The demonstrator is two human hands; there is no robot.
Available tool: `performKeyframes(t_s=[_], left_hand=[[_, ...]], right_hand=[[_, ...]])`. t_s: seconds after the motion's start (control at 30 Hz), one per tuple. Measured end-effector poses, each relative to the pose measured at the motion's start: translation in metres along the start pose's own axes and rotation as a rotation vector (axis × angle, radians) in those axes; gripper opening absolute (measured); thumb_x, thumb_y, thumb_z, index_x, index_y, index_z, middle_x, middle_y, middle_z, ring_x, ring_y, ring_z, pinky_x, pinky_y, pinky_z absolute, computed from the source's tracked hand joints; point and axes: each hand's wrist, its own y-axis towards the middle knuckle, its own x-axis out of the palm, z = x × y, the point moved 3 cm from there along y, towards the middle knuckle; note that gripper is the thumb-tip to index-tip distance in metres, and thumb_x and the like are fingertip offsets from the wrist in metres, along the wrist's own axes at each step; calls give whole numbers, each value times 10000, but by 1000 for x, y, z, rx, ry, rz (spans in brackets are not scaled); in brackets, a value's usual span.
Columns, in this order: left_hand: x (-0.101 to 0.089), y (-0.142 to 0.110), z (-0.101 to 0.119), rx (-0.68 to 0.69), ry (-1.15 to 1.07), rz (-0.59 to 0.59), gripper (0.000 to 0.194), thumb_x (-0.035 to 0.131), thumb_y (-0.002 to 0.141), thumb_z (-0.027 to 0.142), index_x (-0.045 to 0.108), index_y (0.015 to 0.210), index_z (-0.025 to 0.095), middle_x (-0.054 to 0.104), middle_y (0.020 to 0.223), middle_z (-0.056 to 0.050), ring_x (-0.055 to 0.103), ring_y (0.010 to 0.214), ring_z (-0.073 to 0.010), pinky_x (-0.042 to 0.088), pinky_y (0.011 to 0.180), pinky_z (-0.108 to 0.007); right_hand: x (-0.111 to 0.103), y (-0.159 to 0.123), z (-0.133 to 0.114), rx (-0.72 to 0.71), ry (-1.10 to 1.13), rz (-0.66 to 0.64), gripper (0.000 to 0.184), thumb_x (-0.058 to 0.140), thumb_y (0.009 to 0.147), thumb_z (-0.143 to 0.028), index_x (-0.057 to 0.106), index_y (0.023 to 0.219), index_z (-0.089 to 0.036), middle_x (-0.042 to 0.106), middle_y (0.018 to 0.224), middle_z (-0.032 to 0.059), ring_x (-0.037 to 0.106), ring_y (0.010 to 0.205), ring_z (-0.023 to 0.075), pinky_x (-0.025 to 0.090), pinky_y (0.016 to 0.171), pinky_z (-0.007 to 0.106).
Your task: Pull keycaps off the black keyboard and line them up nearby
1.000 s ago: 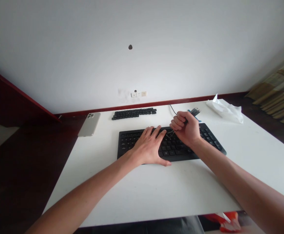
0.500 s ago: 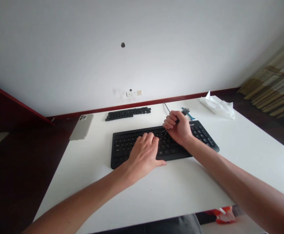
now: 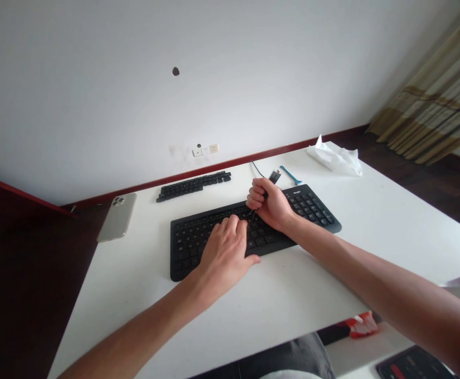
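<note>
My right hand [image 3: 268, 204] is shut in a fist around the dark handle of a wire keycap puller [image 3: 253, 212], whose thin wire loops reach down to the keys. Under both hands lies a black computer keyboard [image 3: 312, 206]. My left hand [image 3: 225, 250] rests on its left half, fingers curled over the keys and holding nothing. Just past my right fist, a small dark device [image 3: 275, 176] lies on the table with a thin black cable [image 3: 256, 168] near it. Whether the two connect is hidden behind the fist.
A strip of loose black keycaps [image 3: 193, 186] lies beyond the keyboard, with a silver smartphone [image 3: 117, 218] to its left. A blue plastic tool [image 3: 291, 175] and crumpled white tissue [image 3: 334, 158] lie on the white table [image 3: 293, 284], which stands against a wall.
The view has turned and tilted, shifting the table left in the picture. My left fingers have curled more over the keys. My right fist still holds the puller over the keyboard.
</note>
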Motion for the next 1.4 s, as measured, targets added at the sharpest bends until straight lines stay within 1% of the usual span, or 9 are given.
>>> performKeyframes(t_s=[0.23,0.37,0.47,0.67,0.83,0.93,1.1,1.3,1.4], left_hand=[[0,-1,2,-3,10,8,617,878,777,527,585,1167,150,604,1109,-88,597,1028,-293,528,901,-444],[-8,-6,7,13,99,9,566,848,811,526,608,1152,144,615,1077,-94,594,1021,-303,524,895,-466],[-16,-8,4,-2,146,-22,537,854,811,498,626,1130,131,622,1062,-106,597,1028,-317,524,897,-478],[-19,5,-17,-14,-30,-110,661,878,772,512,599,1254,155,630,1153,-104,613,1091,-310,528,941,-442],[-16,10,-23,2,-140,-142,620,884,777,471,609,1258,193,636,1149,-79,614,1101,-294,525,964,-429],[-16,10,-22,4,-171,-139,614,889,776,451,604,1249,185,638,1156,-80,612,1112,-293,521,987,-436],[-14,8,-22,7,-212,-98,627,912,755,401,587,1249,194,627,1182,-78,595,1152,-293,508,1036,-443],[-9,4,-22,48,-218,-45,604,895,784,376,576,1265,197,633,1203,-79,592,1160,-282,499,1060,-435],[-7,3,-22,63,-207,-28,596,897,785,390,581,1250,190,639,1189,-76,592,1144,-279,503,1054,-429]], right_hand=[[0,0,3,68,-64,-60,418,644,889,-255,331,613,-226,231,556,-75,217,501,97,254,478,253],[1,-1,3,75,-78,-102,425,638,897,-262,325,612,-226,221,558,-76,212,498,96,239,485,259],[3,-4,3,62,-97,-135,422,630,904,-265,329,611,-224,218,557,-77,211,493,93,224,492,268],[10,-11,3,35,-200,-254,423,616,896,-260,310,607,-229,224,555,-79,212,483,87,192,492,279],[15,-17,4,-14,-339,-396,435,624,912,-302,339,591,-234,269,545,-71,257,492,95,283,506,284],[16,-19,4,-34,-388,-403,424,652,904,-326,376,596,-231,303,555,-63,279,513,103,335,526,285],[16,-21,5,-56,-480,-414,384,664,905,-344,466,602,-216,432,582,-24,391,553,125,378,565,297],[14,-22,9,-61,-547,-468,387,633,943,-339,479,611,-212,437,565,-27,402,554,124,360,564,293],[13,-23,10,-74,-552,-452,388,623,948,-323,473,607,-213,433,561,-30,403,545,122,361,556,291]])
